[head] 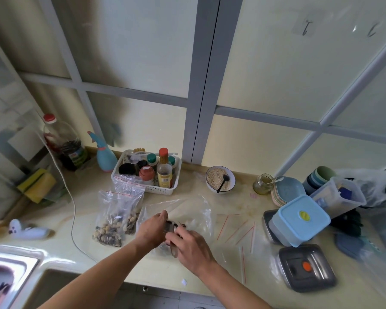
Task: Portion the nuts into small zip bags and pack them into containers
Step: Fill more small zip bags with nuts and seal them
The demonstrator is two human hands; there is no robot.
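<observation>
A large clear plastic bag [187, 208] lies open on the counter with dark nuts at its mouth. My left hand [153, 228] holds the bag's near edge. My right hand [191, 247] grips a clear scoop [171, 229] that holds some nuts at the bag's opening. To the left lie two small red-striped zip bags [115, 219] filled with mixed nuts. Several empty zip bags [239, 230] lie flat to the right. A light blue lidded container [301, 219] sits on a metal one at the right, and a grey lidded container [306, 267] lies in front of it.
A white basket of sauce bottles [147, 172] stands behind the bags, with a bowl of oats and a spoon [220, 179] beside it. A jar, stacked plates, cups and a clear box crowd the back right. A sink [9, 277] is at the lower left; a white cable [73, 210] crosses the counter.
</observation>
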